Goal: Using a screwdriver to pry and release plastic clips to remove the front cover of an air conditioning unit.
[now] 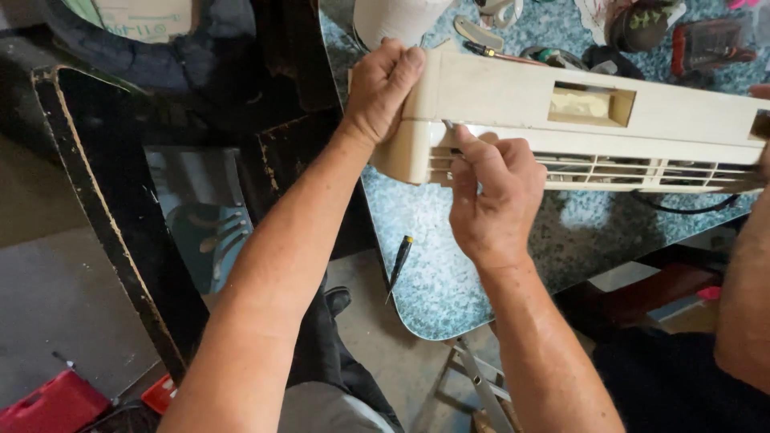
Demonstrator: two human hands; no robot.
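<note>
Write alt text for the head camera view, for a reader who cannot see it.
Two bare hands work on the end of a long cream plastic housing lying on a speckled table: the left hand grips its corner, the right hand pinches a thin tool at its grille. A small screwdriver lies near the table's edge.

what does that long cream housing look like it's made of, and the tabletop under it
Cream housing: probably moulded plastic, matt and yellowed, with thin slotted grille bars and rounded corners. Tabletop: looks like a glossy speckled blue-grey laminate or stone-look surface; which one is unclear.
</note>
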